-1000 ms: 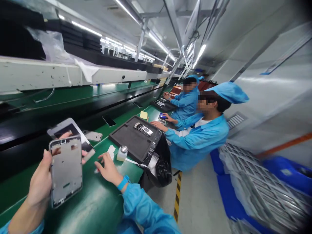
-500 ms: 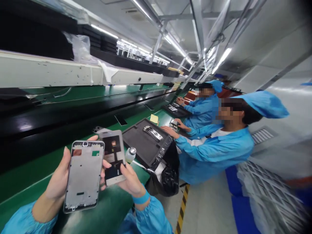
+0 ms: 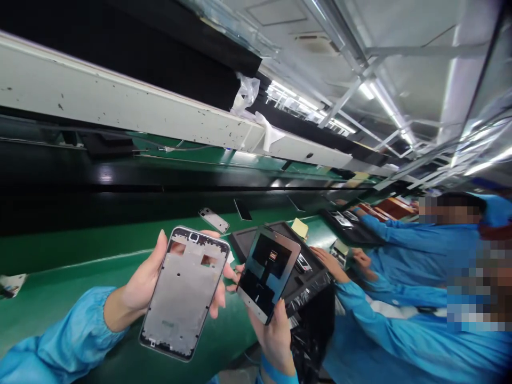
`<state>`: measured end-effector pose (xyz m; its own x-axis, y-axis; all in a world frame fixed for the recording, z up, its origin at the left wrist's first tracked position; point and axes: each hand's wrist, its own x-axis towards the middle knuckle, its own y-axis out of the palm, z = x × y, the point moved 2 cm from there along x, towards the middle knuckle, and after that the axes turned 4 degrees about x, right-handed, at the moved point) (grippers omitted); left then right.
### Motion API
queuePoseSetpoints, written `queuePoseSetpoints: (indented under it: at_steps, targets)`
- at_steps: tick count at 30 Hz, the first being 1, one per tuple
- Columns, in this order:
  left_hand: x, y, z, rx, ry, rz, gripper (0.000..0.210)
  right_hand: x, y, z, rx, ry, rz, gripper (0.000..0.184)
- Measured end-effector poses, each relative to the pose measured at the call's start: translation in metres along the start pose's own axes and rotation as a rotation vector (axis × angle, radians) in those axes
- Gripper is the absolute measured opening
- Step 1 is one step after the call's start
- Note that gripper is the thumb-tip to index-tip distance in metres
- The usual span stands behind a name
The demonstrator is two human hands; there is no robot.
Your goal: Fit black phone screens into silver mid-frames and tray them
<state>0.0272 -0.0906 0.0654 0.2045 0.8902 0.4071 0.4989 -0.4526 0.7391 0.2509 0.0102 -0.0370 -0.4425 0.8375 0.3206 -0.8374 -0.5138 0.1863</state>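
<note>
My left hand (image 3: 140,282) is closed round a grey metal phone frame (image 3: 180,298), its inner side facing me. Small cutouts show near the frame's top, and my left fingertips curl past its right edge. In my right hand (image 3: 276,333) is a phone front panel (image 3: 268,272) with a pale border and a dark, glossy middle. The panel is tilted and sits to the right of the frame, apart from it. My right thumb presses its lower edge. Both parts are held above the green work surface (image 3: 96,282).
Another phone frame (image 3: 215,220) and a dark panel (image 3: 242,209) lie on the green surface ahead. A black tray (image 3: 248,234) stands behind my right hand, with a yellow note (image 3: 300,228) beside it. Two co-workers in blue sit at right, near a black bag (image 3: 320,320). A part (image 3: 13,285) lies far left.
My view has swung left, so the surroundings sit further right. The front panel has moved away from the frame and tilted. The bottle by the tray no longer shows.
</note>
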Motion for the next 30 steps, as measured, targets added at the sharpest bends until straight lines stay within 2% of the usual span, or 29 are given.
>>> queuePoseSetpoints:
  at_steps: [2,4,7,9,11,16,24,27,30]
  targets:
    - [0.002,-0.006,-0.002,0.062,0.012,0.006,0.066,-0.001,0.002,0.005,-0.126,-0.077,0.052,0.062]
    - [0.008,-0.019,-0.003,0.192,0.052,-0.035,0.057,-0.001,0.006,0.012,-0.269,-0.185,0.101,0.064]
    - [0.021,-0.044,-0.005,0.385,0.176,-0.199,0.053,0.002,0.014,0.021,-0.475,-0.336,0.176,0.062]
    - [0.029,-0.058,-0.007,0.444,0.239,-0.296,0.056,0.004,0.017,0.025,-0.567,-0.367,0.227,0.058]
    - [0.033,-0.065,-0.009,0.472,0.264,-0.330,0.059,0.006,0.017,0.028,-0.612,-0.351,0.248,0.056]
    - [0.032,-0.066,-0.018,0.541,0.313,-0.304,0.062,0.006,0.017,0.032,-0.615,-0.262,0.260,0.053]
    - [0.030,-0.067,-0.019,0.597,0.316,-0.257,0.059,0.013,0.022,0.031,-0.601,-0.231,0.328,0.053]
    - [0.031,-0.069,-0.019,0.642,0.333,-0.230,0.057,0.017,0.027,0.025,-0.584,-0.225,0.323,0.053]
    - [0.032,-0.072,-0.019,0.726,0.337,-0.225,0.059,0.017,0.038,0.009,-0.470,-0.218,0.258,0.060]
